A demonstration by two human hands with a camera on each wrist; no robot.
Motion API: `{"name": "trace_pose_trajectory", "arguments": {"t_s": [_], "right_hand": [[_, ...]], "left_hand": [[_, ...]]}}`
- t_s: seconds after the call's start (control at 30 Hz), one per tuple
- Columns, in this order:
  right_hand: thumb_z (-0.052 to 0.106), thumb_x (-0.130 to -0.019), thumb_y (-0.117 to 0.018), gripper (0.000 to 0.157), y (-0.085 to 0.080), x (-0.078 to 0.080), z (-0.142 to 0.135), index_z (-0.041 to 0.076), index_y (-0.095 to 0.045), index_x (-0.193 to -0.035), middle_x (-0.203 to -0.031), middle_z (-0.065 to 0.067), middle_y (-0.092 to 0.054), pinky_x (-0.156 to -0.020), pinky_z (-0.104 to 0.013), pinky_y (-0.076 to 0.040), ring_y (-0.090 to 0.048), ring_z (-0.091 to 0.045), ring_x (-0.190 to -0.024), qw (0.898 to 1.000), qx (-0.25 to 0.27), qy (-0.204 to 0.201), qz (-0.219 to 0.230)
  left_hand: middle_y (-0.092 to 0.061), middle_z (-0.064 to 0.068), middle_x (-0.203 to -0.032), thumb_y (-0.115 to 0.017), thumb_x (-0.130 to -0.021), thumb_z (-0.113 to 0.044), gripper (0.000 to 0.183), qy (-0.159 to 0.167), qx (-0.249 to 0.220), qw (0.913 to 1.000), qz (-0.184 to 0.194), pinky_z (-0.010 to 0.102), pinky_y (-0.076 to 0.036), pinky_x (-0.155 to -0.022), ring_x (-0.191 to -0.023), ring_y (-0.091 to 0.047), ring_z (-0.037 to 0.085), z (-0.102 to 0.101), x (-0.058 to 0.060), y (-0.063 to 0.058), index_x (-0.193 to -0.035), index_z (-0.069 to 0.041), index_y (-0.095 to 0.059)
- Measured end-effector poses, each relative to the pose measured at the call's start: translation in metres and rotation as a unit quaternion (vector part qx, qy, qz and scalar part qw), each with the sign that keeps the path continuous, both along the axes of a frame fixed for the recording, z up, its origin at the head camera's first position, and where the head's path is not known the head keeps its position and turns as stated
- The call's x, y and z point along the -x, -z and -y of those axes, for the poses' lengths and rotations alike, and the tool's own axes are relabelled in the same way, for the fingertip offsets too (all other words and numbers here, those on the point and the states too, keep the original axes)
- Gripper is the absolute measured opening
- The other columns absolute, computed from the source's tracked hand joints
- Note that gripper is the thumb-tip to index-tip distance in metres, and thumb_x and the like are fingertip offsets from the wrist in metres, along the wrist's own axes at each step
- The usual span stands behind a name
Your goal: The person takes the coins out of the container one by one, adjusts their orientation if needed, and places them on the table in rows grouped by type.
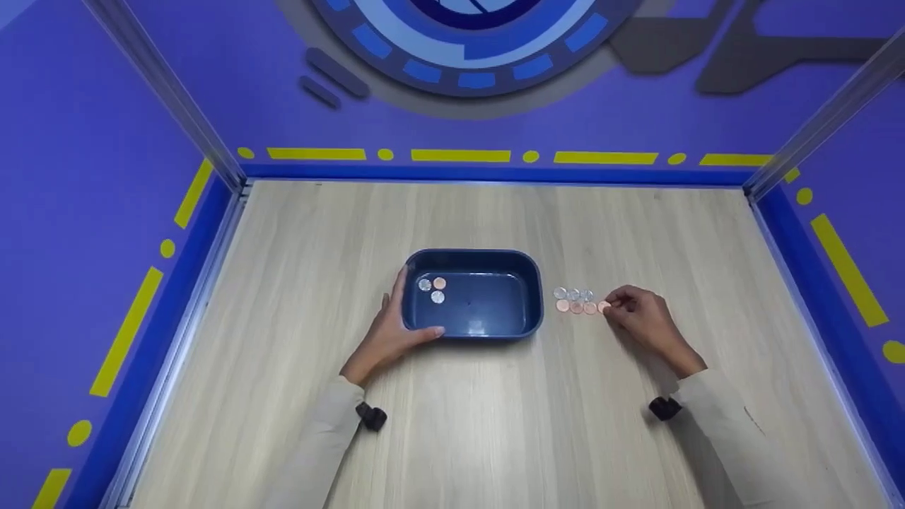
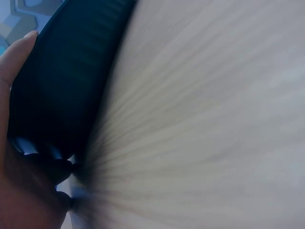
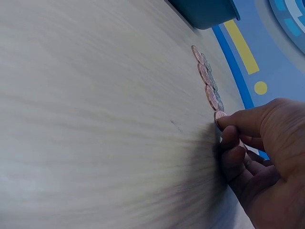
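A dark blue plastic tub sits mid-table, with two silver coins and one copper coin at its left inside. My left hand grips the tub's left end, thumb over the front rim and fingers along the side. To the right of the tub lie two short rows: three silver coins behind, copper coins in front. At the right end of the copper row, my right hand pinches a copper coin by its edge, thumb and index finger together, close over the table.
The pale wood-grain table is walled by blue panels with yellow markings at the back and both sides. Metal posts stand at the corners. Black wrist-worn devices are on both sleeves.
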State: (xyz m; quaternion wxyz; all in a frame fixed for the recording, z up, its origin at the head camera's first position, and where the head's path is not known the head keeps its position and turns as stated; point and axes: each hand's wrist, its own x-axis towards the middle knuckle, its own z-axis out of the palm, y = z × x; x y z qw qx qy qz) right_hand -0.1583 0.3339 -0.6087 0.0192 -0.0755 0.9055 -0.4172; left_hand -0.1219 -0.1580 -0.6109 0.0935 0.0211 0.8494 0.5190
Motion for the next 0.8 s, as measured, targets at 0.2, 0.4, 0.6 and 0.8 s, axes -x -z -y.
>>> {"name": "trace_pose_trajectory", "arguments": {"t_s": [0.2, 0.4, 0.6, 0.8], "right_hand": [[-0.002, -0.098, -0.079, 0.010, 0.0008, 0.0008, 0.0005, -0.005, -0.077, -0.108, -0.093, -0.014, -0.074, -0.063, -0.016, -0.050, -0.063, -0.012, -0.076, 1.000, 0.003, 0.000, -0.002], [-0.003, -0.098, -0.079, 0.008, 0.0024, 0.0005, 0.0014, -0.005, -0.078, -0.106, -0.091, -0.014, -0.073, -0.061, -0.016, -0.048, -0.062, -0.011, -0.073, 1.000, 0.004, 0.001, -0.011], [0.004, -0.101, -0.079, 0.011, 0.0035, 0.0008, 0.0018, -0.003, -0.078, -0.109, -0.093, -0.014, -0.075, -0.062, -0.016, -0.051, -0.064, -0.011, -0.074, 1.000, 0.017, 0.009, -0.012], [0.007, -0.104, -0.075, 0.017, -0.0036, -0.0024, 0.0025, -0.004, -0.077, -0.116, -0.098, -0.018, -0.077, -0.059, -0.019, -0.054, -0.068, -0.014, -0.074, 0.998, 0.050, 0.022, 0.001]], "left_hand": [[-0.012, 0.014, -0.184, -0.096, -0.079, -0.056, 0.138, -0.001, 0.000, 1.0000, 0.002, 0.079, -0.015, -0.126, -0.165, 0.001, 0.056, 0.0000, -0.0009, -0.0002, -0.178, -0.040, -0.001], [-0.011, 0.013, -0.184, -0.096, -0.079, -0.054, 0.138, -0.002, -0.001, 1.0000, 0.001, 0.079, -0.014, -0.126, -0.165, 0.001, 0.056, -0.0001, 0.0000, -0.0008, -0.178, -0.038, -0.001], [-0.013, 0.016, -0.184, -0.097, -0.080, -0.050, 0.137, -0.008, -0.006, 0.9999, -0.005, 0.081, -0.014, -0.125, -0.165, 0.001, 0.056, 0.0005, 0.0004, -0.0005, -0.179, -0.035, -0.003], [-0.014, 0.019, -0.183, -0.096, -0.080, -0.052, 0.137, -0.006, -0.006, 1.0000, 0.004, 0.079, -0.014, -0.126, -0.166, 0.002, 0.054, -0.0012, -0.0014, -0.0005, -0.179, -0.037, -0.002]]}}
